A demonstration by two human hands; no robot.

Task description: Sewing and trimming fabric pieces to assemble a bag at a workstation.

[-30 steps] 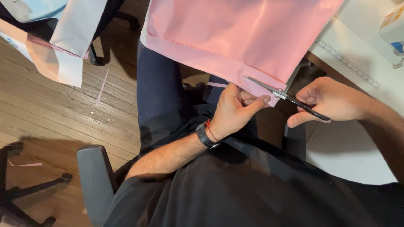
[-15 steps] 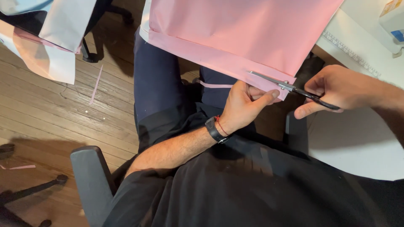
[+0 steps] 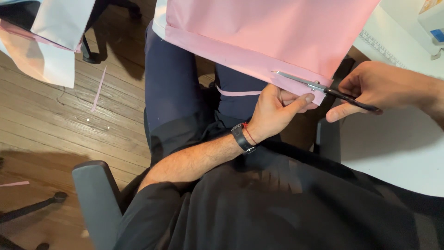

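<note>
A large pink sheet (image 3: pixel 277 32) hangs off the white table over my lap. My left hand (image 3: pixel 277 111) pinches its lower edge from below, thumb on top. My right hand (image 3: pixel 384 88) grips black-handled scissors (image 3: pixel 319 87), whose silver blades lie along the sheet's bottom band, pointing left. A thin pink strip (image 3: pixel 240 93) dangles from the cut edge across my dark blue trousers.
White table (image 3: pixel 397 148) at right, with a ruler (image 3: pixel 384 46) along its edge and a white machine (image 3: pixel 432 18) at the far corner. Chair armrests (image 3: pixel 95 194) flank me. Pink scraps (image 3: pixel 98 88) lie on the wooden floor; pale fabric (image 3: pixel 51 37) hangs at upper left.
The scissors have advanced leftward along the sheet's bottom edge. My left hand has stayed on the edge beside the blades, and the view has shifted slightly.
</note>
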